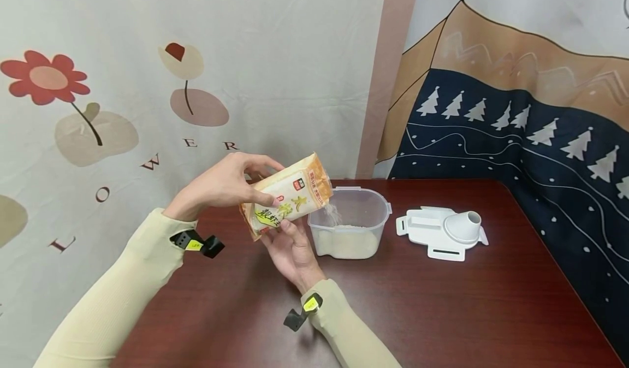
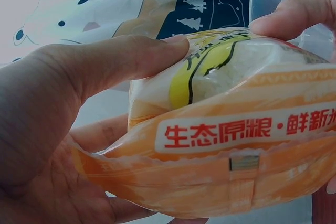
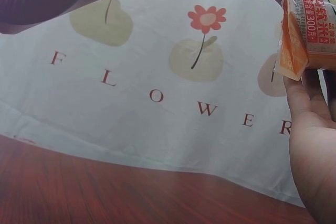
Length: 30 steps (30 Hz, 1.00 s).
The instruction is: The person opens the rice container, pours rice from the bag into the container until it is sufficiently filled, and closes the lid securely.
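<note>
An orange-and-white bag of rice (image 1: 290, 196) is tilted with its opened end over a clear plastic container (image 1: 326, 231). Rice grains (image 1: 334, 214) stream from that end onto the rice lying in the container. From above and behind, my left hand (image 1: 233, 179) grips the bag, its thumb across the printed front. My right hand (image 1: 295, 253) holds the bag's underside, with the thumb on the front face. The left wrist view shows the sealed end of the bag (image 2: 236, 166) between both hands. In the right wrist view the bag (image 3: 320, 24) is partly cut off.
A white lid with a round spout (image 1: 442, 231) lies on the dark red table (image 1: 472, 302) to the right of the container. Behind the table hang a pale flower-printed cloth (image 1: 295, 57) and a dark cloth with printed trees (image 1: 491, 149).
</note>
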Each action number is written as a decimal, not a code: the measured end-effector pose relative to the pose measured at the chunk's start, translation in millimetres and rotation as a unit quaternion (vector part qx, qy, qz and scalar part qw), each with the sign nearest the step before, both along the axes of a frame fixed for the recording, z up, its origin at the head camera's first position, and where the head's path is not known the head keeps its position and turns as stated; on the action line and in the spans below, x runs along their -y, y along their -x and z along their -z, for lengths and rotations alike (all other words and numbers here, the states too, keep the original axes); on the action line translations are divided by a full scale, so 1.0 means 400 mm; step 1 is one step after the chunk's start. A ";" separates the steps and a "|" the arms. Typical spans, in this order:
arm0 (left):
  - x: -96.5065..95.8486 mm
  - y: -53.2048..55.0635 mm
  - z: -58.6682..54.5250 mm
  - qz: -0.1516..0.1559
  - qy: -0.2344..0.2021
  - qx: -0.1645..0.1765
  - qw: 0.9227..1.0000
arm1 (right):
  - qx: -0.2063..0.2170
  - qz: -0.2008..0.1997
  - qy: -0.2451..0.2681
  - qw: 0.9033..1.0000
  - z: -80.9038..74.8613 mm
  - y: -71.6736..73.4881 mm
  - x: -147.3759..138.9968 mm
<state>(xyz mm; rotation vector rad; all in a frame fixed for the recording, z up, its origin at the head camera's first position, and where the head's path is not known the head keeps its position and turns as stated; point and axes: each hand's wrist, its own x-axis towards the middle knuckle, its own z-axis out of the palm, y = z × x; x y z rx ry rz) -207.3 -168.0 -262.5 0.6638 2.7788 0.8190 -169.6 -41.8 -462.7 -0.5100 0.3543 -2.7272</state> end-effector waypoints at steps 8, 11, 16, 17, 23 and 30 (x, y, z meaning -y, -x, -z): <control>-0.001 0.000 -0.001 -0.002 0.000 0.002 1.000 | 0.000 -0.002 0.004 1.000 0.000 -0.001 0.000; -0.001 0.000 -0.002 -0.001 -0.002 0.005 1.000 | 0.000 -0.002 0.005 1.000 -0.001 -0.001 0.001; -0.001 0.001 -0.002 -0.001 -0.002 0.006 1.000 | 0.000 -0.002 0.004 1.000 -0.003 -0.001 0.000; -0.001 0.001 -0.002 -0.001 -0.002 0.006 1.000 | 0.001 -0.002 0.004 1.000 -0.003 -0.001 0.000; -0.001 0.001 -0.002 0.001 -0.001 0.005 1.000 | 0.002 -0.002 0.002 1.000 -0.003 -0.001 0.000; -0.002 0.001 -0.003 -0.001 0.004 0.006 1.000 | 0.001 -0.002 0.002 1.000 -0.002 -0.001 0.001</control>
